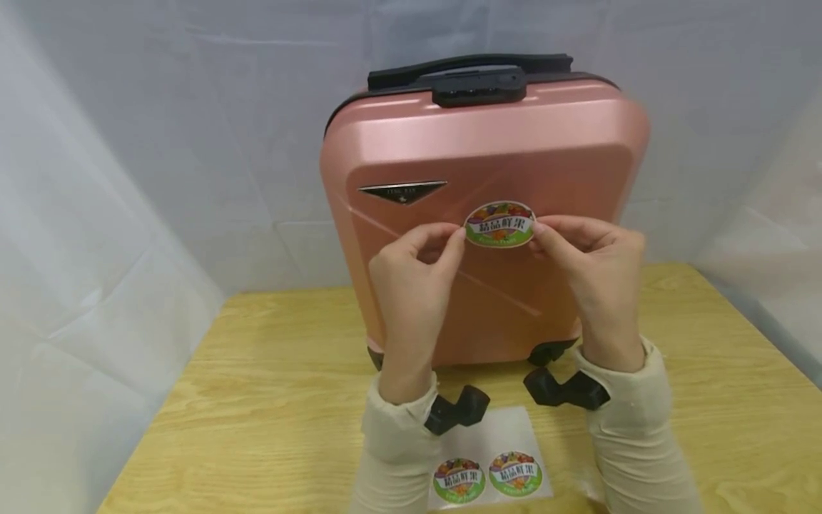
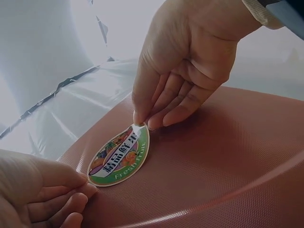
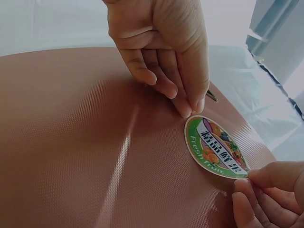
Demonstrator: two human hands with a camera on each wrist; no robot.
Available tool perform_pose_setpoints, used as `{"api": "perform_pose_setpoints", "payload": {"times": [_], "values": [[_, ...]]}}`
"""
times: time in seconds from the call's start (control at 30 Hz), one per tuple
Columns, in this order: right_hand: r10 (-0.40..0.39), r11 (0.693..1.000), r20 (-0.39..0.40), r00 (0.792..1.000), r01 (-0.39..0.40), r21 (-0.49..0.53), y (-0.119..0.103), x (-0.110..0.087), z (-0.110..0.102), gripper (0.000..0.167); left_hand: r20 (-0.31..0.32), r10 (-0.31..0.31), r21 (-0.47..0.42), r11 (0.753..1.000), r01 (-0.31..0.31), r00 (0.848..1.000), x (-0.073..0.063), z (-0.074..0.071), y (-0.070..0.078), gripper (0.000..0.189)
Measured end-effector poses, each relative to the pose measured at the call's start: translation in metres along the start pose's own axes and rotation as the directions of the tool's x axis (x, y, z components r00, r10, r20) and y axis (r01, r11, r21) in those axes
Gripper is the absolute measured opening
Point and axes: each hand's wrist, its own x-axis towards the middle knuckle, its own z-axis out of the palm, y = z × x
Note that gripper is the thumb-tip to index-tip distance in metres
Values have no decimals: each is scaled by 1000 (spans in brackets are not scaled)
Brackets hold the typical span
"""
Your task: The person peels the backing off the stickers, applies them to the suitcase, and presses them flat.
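Note:
An oval fruit sticker (image 1: 499,224), green with a white lettered band and "Fresh fruit" along its lower edge, is stretched between both hands in front of a pink suitcase (image 1: 494,300). My left hand (image 1: 417,285) pinches the sticker's left end between thumb and index finger. At the opposite end, my right hand (image 1: 591,271) pinches the other tip. In the left wrist view the sticker (image 2: 118,159) lies very close to the textured shell; whether its middle touches cannot be told. The right wrist view shows the same sticker (image 3: 216,147) with fingertips at both ends.
The suitcase stands upright on a wooden table (image 1: 276,400), with a black handle (image 1: 472,66) on top and a dark triangular badge (image 1: 403,191) at upper left. A white backing sheet (image 1: 478,435) bearing two similar stickers lies in front. White sheeting (image 1: 160,143) hangs behind.

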Motion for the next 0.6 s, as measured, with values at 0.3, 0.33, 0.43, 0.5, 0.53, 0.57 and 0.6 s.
{"api": "perform_pose_setpoints", "payload": {"times": [0.3,0.33,0.43,0.5,0.53,0.57,0.6], "values": [[0,1000,-10,1000,0,16,0,0,-1,12,19,-31,-43,999,32,999,2,0,0,12],[-1,1000,-10,1000,1,15,0,0,-1,12,20,-31,-44,999,32,999,2,1,1,12],[-5,1000,-10,1000,6,18,0,0,-1,12,28,-35,-49,998,37,999,2,1,2,12],[-9,1000,-11,1000,10,24,0,0,-1,12,37,-36,-53,998,38,999,3,1,2,12],[-11,1000,-12,1000,12,28,0,0,-1,12,42,-38,-57,998,40,998,3,1,2,12],[-12,999,-13,1000,13,33,0,0,-1,12,46,-38,-62,997,41,998,3,2,3,11],[-14,999,-14,1000,14,36,0,0,-1,13,50,-39,-66,997,43,998,4,2,3,11]]}}
